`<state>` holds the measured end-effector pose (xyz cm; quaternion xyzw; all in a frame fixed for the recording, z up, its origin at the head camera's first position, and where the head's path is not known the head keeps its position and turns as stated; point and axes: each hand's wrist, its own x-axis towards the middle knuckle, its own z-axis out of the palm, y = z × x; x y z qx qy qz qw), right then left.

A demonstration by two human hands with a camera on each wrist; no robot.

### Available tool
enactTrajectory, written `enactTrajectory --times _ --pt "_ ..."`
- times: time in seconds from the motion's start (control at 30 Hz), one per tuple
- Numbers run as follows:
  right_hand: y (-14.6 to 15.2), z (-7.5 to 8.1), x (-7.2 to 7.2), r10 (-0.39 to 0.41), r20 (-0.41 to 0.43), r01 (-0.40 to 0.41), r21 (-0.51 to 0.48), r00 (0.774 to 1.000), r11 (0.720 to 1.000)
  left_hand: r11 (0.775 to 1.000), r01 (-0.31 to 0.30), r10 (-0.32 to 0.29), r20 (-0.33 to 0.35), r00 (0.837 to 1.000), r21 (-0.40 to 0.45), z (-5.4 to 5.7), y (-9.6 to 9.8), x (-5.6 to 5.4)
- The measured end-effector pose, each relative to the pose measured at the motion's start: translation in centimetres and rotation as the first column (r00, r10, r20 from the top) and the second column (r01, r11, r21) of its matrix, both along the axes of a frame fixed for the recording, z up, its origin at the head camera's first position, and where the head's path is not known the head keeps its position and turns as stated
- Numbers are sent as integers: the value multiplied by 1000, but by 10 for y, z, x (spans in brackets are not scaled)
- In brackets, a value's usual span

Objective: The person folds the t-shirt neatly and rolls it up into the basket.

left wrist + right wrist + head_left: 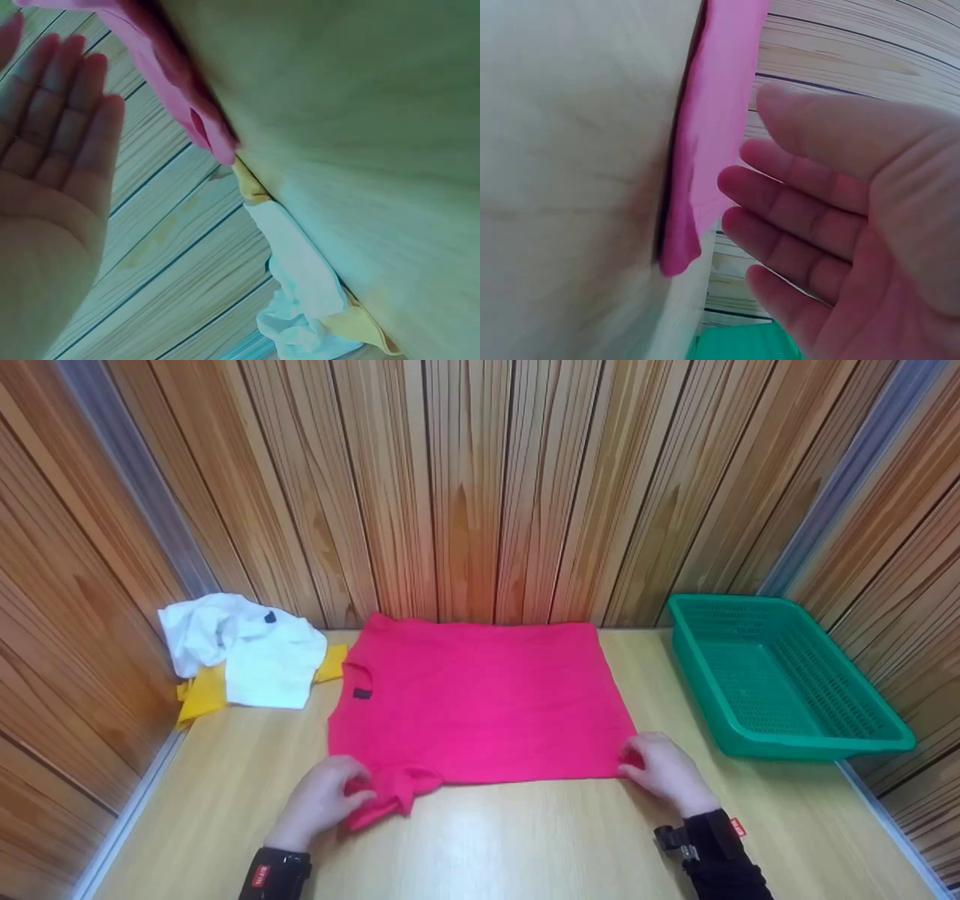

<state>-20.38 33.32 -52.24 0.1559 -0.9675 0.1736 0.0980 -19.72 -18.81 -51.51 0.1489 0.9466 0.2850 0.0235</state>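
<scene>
A pink-red T-shirt lies spread sideways on the table, its collar with a dark label to the left and its hem to the right. The near sleeve is bunched at the front left corner. My left hand hovers by that sleeve; in the left wrist view its fingers are extended and apart from the cloth. At the shirt's near right corner is my right hand. The right wrist view shows its fingers loosely bent, with nothing between them and the thumb, beside the shirt's edge.
A white garment lies on top of a yellow one at the back left. On the right stands a green plastic basket with perforated sides. Wood-panelled walls close off the back and both sides of the table.
</scene>
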Motion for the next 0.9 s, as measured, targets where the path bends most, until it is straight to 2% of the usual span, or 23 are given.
enactTrajectory --times 0.17,0.4,0.63,0.77,0.9 --pt "6 -2 4 -4 28 4 22 1000 1000 994 109 -109 44 993 11 -2 -4 0" --pt "10 -3 9 -24 66 22 22 998 1000 989 146 -140 170 976 -27 -3 -4 -3" --pt "10 -4 7 -19 52 18 25 998 1000 983 181 -174 154 973 -32 -7 -2 -2" --pt "11 -5 6 -16 32 15 37 999 999 986 169 -167 157 973 3 -2 -3 -1" --pt "12 -6 4 -7 9 7 45 1000 999 985 173 -175 115 978 26 7 -9 -2"
